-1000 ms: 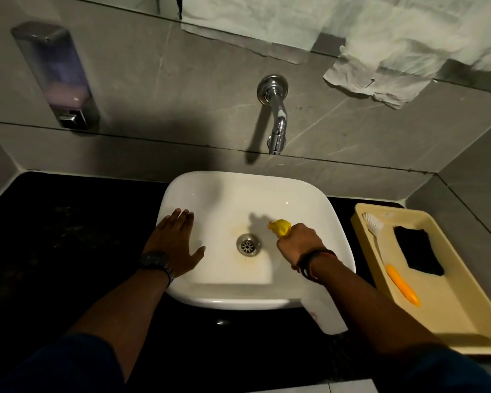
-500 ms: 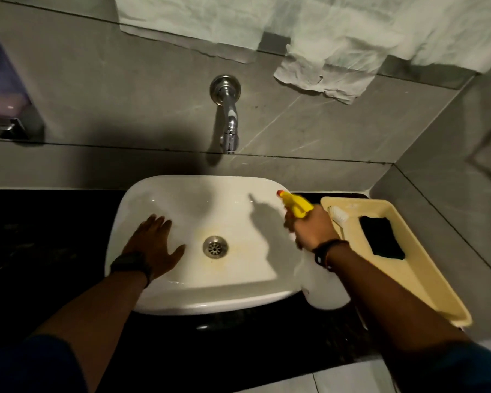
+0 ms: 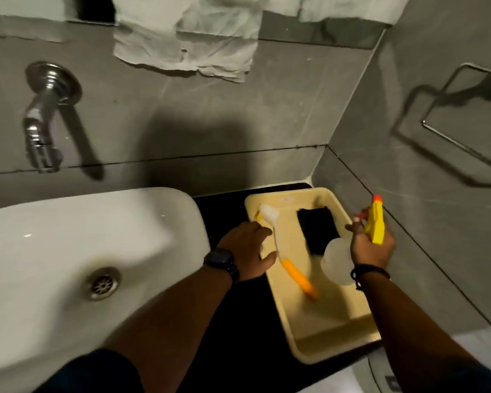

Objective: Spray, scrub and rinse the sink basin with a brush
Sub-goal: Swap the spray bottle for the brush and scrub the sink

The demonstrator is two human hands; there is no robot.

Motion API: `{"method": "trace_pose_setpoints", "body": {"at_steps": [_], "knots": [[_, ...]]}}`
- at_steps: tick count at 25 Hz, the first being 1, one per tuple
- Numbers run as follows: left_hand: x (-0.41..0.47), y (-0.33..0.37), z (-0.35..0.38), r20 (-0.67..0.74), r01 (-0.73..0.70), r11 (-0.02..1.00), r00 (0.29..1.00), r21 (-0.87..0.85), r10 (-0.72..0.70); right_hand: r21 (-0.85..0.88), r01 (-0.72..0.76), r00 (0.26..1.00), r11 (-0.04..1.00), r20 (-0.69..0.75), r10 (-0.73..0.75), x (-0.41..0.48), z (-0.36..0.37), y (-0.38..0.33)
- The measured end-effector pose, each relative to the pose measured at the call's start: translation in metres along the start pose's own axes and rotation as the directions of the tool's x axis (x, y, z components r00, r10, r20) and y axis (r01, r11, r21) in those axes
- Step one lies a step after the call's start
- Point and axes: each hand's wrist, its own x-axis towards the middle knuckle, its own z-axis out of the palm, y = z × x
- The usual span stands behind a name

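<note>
The white sink basin fills the left, with its metal drain near the front. To its right, a cream tray holds a brush with white bristles and an orange handle. My left hand hovers open over the tray's left edge, fingers spread right by the brush shaft. My right hand grips a spray bottle with a yellow trigger head and a clear body, held above the tray's right side.
A chrome tap juts from the grey tiled wall above the basin. A black cloth lies in the tray's far end. White paper hangs on the wall. A metal towel ring is on the right wall. The counter is black.
The view has swung right. My right hand carried the spray bottle from over the basin to above the tray. My left hand left the basin rim and came across to the brush.
</note>
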Motion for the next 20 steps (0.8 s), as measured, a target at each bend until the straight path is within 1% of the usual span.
{"method": "trace_pose_setpoints", "body": {"at_steps": [3,6,8,10,11,12,13,14,15,16,17,18,19,20], "knots": [[0.026,0.005,0.045,0.111,0.026,0.997,0.993,0.076,-0.034,-0.025,0.041,0.999,0.999,-0.014,-0.041,0.021,-0.008,0.039],[0.037,0.003,0.075,0.193,0.023,0.992,0.980,0.121,-0.046,-0.027,0.044,0.999,0.999,-0.024,-0.044,0.029,-0.011,0.066],[0.037,0.000,0.088,0.238,0.005,0.992,0.971,0.130,-0.036,-0.063,0.058,0.998,0.996,0.003,-0.058,0.029,-0.009,0.076],[0.037,-0.003,0.096,0.276,-0.028,0.987,0.961,0.158,-0.017,-0.030,0.028,1.000,0.999,0.008,-0.027,0.025,-0.008,0.074],[0.036,-0.004,0.098,0.287,-0.042,0.984,0.958,0.175,-0.010,-0.046,0.006,0.999,0.999,-0.048,-0.008,0.020,-0.007,0.072],[0.036,-0.005,0.099,0.290,-0.049,0.981,0.957,0.186,-0.008,-0.113,-0.013,0.986,0.993,-0.165,-0.006,0.013,-0.006,0.070],[0.036,-0.005,0.099,0.294,-0.051,0.980,0.956,0.193,-0.008,-0.208,-0.042,0.955,0.977,-0.296,-0.022,0.003,-0.005,0.070],[0.036,-0.005,0.099,0.301,-0.053,0.979,0.954,0.196,-0.009,-0.295,-0.073,0.920,0.953,-0.389,-0.050,-0.011,-0.003,0.070],[0.037,-0.006,0.097,0.311,-0.054,0.979,0.950,0.198,-0.010,-0.358,-0.080,0.909,0.930,-0.410,-0.080,-0.028,0.001,0.070],[0.037,-0.006,0.096,0.322,-0.055,0.979,0.947,0.197,-0.012,-0.422,-0.054,0.929,0.905,-0.354,-0.109,-0.044,0.005,0.069],[0.038,-0.006,0.093,0.333,-0.054,0.979,0.943,0.195,-0.014,-0.500,0.005,0.967,0.866,-0.218,-0.131,-0.057,0.009,0.070],[0.040,-0.007,0.091,0.350,-0.054,0.980,0.937,0.191,-0.017,-0.589,0.079,0.994,0.804,-0.015,-0.109,-0.066,0.014,0.073],[0.043,-0.007,0.089,0.371,-0.055,0.980,0.928,0.190,-0.019,-0.677,0.173,0.976,0.715,0.216,-0.031,-0.069,0.020,0.078],[0.046,-0.007,0.088,0.392,-0.059,0.980,0.920,0.190,-0.021,-0.734,0.293,0.899,0.613,0.430,0.086,-0.068,0.025,0.083]]}}
